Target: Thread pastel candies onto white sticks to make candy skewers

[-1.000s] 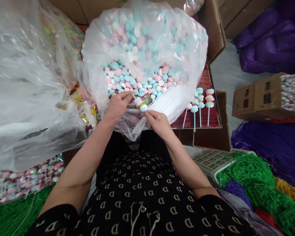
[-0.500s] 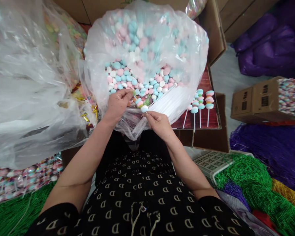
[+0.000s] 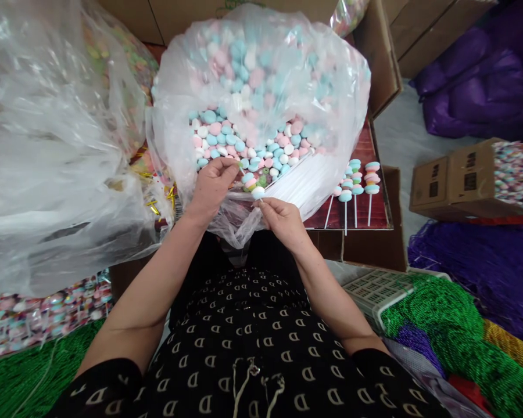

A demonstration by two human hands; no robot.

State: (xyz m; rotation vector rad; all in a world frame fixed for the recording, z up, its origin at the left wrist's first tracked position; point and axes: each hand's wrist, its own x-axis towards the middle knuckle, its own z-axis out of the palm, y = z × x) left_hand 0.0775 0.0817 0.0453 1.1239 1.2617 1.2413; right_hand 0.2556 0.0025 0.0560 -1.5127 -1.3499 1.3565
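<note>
Between the fingertips of my left hand [image 3: 213,184] is a small green gummy candy [image 3: 240,165], pinched at the upper end of a candy skewer. My right hand [image 3: 283,219] grips the lower stick of that candy skewer [image 3: 250,183], just below its white candy. Pink, green and blue pieces show above the white one. Both hands are over the front edge of a clear plastic bag [image 3: 174,87] of pink, blue and white candies [image 3: 226,139]. Inside its opening lie a bundle of white sticks [image 3: 294,183] and several gummy candies [image 3: 265,177].
Several candy skewers [image 3: 372,177] lie on the dark red tabletop [image 3: 322,219] at right. A cardboard flap [image 3: 377,58] rises behind them. Plastic sheeting [image 3: 61,191] and gold twist ties [image 3: 153,203] are at left. A crate [image 3: 375,290] and green strands [image 3: 436,313] are at lower right.
</note>
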